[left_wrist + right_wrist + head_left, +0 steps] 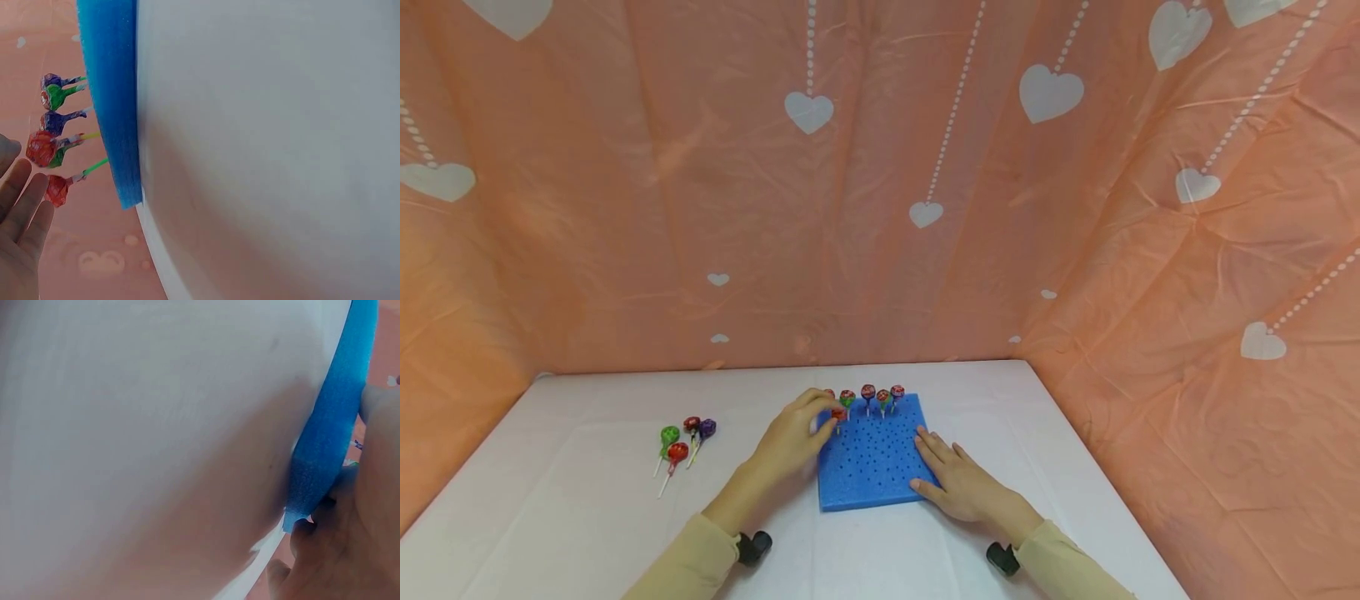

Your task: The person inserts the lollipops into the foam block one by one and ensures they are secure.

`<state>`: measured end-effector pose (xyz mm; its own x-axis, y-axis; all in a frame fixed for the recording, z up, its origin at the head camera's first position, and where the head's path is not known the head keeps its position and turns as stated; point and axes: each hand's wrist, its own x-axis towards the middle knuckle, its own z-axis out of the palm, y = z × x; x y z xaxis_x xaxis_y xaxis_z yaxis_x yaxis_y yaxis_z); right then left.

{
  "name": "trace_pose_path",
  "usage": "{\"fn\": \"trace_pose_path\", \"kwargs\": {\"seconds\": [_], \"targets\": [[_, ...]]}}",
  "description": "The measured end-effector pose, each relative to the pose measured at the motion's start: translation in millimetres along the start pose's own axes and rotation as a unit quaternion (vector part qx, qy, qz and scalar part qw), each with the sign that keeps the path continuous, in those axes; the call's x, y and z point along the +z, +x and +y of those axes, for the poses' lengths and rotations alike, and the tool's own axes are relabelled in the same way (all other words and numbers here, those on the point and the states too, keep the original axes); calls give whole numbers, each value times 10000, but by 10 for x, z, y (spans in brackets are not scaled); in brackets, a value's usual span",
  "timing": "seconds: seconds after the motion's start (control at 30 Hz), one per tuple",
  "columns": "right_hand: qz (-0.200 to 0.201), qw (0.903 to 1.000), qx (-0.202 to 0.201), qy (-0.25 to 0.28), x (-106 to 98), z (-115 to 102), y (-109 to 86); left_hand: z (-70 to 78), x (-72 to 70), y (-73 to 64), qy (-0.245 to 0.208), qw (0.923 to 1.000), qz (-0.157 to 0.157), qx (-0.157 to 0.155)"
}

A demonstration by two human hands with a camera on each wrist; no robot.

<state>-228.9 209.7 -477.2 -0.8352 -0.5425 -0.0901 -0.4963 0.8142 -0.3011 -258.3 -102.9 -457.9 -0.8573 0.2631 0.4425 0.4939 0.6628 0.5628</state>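
Blue foam board (868, 479): thick, lying flat in front of you, top dotted with small holes. Your right hand (964, 485) rests on its right edge.

Six wrapped lollipops stand toward its far side, heads up, sticks in the foam: reds, greens and purples. Red lollipop (838, 414) sits nearest you in this group, between your left hand's (788, 437) thumb and fingers; contact unclear.

Four loose ones lie well left of the board, bunched, heads away from you: green lollipop (669, 435), dark red lollipop (692, 424), purple lollipop (707, 428), bright red lollipop (677, 452).
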Motion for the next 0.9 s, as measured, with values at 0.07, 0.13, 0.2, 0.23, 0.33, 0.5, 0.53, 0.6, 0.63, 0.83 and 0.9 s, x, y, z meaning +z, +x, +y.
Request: {"fn": "trace_pose_path", "kwargs": {"seconds": [0.07, 0.13, 0.2, 0.23, 0.33, 0.5, 0.53, 0.6, 0.63, 0.83, 0.9], "targets": [[1, 10000, -12, 2, -3, -4, 5, -24, -35, -25, 20, 10000, 42, -70], [-3, 10000, -18, -5, -8, -9, 8, -55, -76, -47, 4, 9999, 120, -86], [-15, 10000, -15, 8, -12, -14, 11, -95, -123, -65, -34, 9997, 249, 8], [-22, 10000, -12, 11, -15, -17, 12, -115, -148, -72, -49, 9995, 319, 45], [-38, 10000, 4, 23, -23, -25, 13, -186, -222, -98, -39, 9984, 535, 191], [-50, 10000, 24, -15, -30, -34, 10, -286, -368, -176, 27, 9965, 817, 166], [-51, 10000, 24, -27, -30, -35, 9, -307, -400, -196, 33, 9961, 868, 148], [-47, 10000, 16, -53, -33, -38, 5, -351, -466, -233, 51, 9949, 999, 162], [-41, 10000, 11, -70, -33, -40, 4, -372, -502, -251, 55, 9941, 1069, 192], [-25, 9999, -1, -153, -31, -52, -4, -527, -754, -377, 171, 9883, 1472, 350], [-34, 9998, 3, -173, -32, -56, -6, -597, -846, -413, 249, 9864, 1576, 388]]}}
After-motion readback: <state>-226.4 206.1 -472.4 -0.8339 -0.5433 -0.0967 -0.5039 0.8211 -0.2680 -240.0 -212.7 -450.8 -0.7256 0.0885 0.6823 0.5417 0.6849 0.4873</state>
